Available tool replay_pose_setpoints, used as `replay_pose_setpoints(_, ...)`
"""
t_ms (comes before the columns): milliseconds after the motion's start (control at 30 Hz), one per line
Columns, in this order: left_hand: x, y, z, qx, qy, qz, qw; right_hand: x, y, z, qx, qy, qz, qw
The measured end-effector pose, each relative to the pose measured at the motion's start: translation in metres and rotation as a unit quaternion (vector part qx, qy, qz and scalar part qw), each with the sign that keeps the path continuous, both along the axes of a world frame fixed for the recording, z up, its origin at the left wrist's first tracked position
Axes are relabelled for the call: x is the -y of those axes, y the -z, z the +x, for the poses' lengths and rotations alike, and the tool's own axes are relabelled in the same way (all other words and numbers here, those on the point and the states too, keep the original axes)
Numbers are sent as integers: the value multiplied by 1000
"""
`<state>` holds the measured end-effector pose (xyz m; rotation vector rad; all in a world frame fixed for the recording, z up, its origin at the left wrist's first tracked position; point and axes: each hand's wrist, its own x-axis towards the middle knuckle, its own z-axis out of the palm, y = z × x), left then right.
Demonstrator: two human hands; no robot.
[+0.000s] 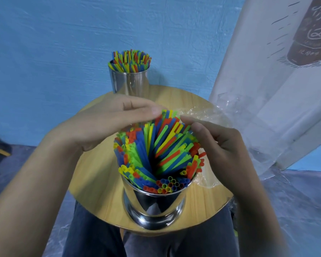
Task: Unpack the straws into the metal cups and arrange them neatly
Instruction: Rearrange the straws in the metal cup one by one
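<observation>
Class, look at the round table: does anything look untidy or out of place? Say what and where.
The straws in the near metal cup splay outward, leaving a hollow middle, unlike the tighter bunch in the far cup. Crumpled clear wrapping lies on the table beside it.

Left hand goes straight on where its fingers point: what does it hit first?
The left hand meets the straws in the near cup, right at its fingertips; wrap lies beyond. Depth unclear.

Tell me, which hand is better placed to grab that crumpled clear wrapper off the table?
Probably the right hand: the wrapper lies right beside it, while the left hand is across the straws.
</observation>
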<state>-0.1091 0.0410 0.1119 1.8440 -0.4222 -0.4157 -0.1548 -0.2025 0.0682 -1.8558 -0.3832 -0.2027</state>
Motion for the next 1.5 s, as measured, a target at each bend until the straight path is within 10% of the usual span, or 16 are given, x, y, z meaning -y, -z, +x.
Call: replay_pose_setpoints(1500,25,-11,3,151,25,143,978,1,0,7,-66,-28,72,995)
